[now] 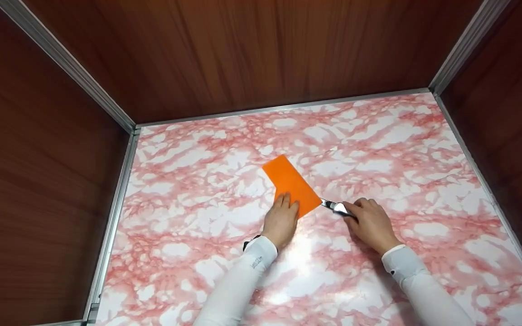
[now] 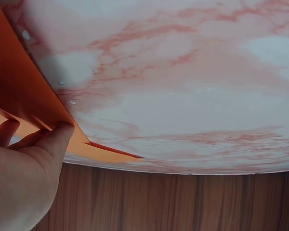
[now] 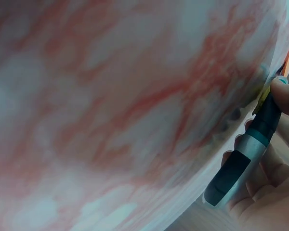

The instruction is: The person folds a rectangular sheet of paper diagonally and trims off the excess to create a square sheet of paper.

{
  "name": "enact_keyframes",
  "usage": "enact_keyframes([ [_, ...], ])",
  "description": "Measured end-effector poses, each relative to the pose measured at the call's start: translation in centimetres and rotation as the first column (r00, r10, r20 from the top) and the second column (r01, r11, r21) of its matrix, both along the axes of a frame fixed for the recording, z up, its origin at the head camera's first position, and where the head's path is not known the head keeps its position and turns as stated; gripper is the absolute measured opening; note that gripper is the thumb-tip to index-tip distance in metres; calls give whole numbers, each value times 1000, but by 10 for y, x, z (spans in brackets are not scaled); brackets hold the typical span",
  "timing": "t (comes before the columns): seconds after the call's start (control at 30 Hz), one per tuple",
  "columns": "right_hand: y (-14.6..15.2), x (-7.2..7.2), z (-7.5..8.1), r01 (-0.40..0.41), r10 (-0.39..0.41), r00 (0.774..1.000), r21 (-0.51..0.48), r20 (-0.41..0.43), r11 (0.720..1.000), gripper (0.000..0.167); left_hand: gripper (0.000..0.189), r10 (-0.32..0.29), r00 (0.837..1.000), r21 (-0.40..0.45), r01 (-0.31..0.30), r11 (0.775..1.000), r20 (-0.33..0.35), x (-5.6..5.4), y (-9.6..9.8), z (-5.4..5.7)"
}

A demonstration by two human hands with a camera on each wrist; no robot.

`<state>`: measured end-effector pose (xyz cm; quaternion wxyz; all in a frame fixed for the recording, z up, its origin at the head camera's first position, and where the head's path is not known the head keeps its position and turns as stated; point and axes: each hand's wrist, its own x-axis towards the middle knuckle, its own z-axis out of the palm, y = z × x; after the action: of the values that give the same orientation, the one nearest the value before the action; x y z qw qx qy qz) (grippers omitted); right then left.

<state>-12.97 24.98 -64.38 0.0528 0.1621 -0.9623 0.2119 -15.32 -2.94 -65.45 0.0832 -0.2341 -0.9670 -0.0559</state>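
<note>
An orange sheet of paper (image 1: 290, 179) lies on the marbled surface, with a notch along its left side. My left hand (image 1: 282, 220) rests on its lower left part, fingertips pressing near the edge. The left wrist view shows these fingers (image 2: 58, 137) extended over the shaded orange paper (image 2: 24, 77). In my right hand (image 1: 372, 224) I grip a utility knife (image 1: 339, 208) with a black and silver handle. Its tip reaches the sheet's right corner. My palm and fingers wrap its handle (image 3: 248, 154) in the right wrist view, the thumb near the front.
The red and white marbled tabletop (image 1: 188, 213) spreads around the hands. Dark brown wooden panels enclose it: a back panel (image 1: 261, 54), a left panel (image 1: 48, 181) and a right panel (image 1: 505, 117). Silver metal strips (image 1: 283, 107) run along the seams.
</note>
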Motion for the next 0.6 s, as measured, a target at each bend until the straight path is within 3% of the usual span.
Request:
enact_keyframes([
  [0.33,-5,-1,1,-34,34,999,-1,-12,999,45,18,-37,999,10,37,999,-19,-4,-3,-1],
  [0.6,-8,-4,-1,-47,47,999,4,-22,999,46,39,-27,1000,-67,27,997,-11,-4,-3,0],
])
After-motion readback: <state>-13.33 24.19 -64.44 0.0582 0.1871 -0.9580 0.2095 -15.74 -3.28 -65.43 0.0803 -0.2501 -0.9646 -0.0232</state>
